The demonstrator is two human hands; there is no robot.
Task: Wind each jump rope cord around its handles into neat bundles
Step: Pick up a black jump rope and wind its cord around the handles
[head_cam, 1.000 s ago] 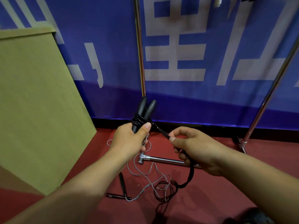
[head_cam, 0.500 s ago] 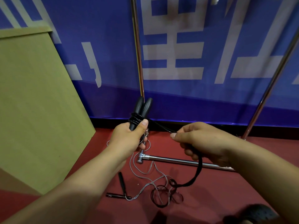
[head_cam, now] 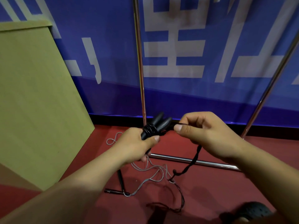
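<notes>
Above the red floor (head_cam: 226, 191), left hand (head_cam: 135, 144) grips black handles (head_cam: 157, 125); right hand (head_cam: 205, 133) pinches cord (head_cam: 192, 162).

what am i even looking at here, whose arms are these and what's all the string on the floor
This is one view from a camera worn on a person's head, looking down at their own bare arms. The left hand grips two black handles held together, with black cord already wound round them. The right hand pinches that cord, which trails down to the red floor. A second rope, with a grey cord and thin black handles, lies loose there. Behind is a blue banner.
</notes>
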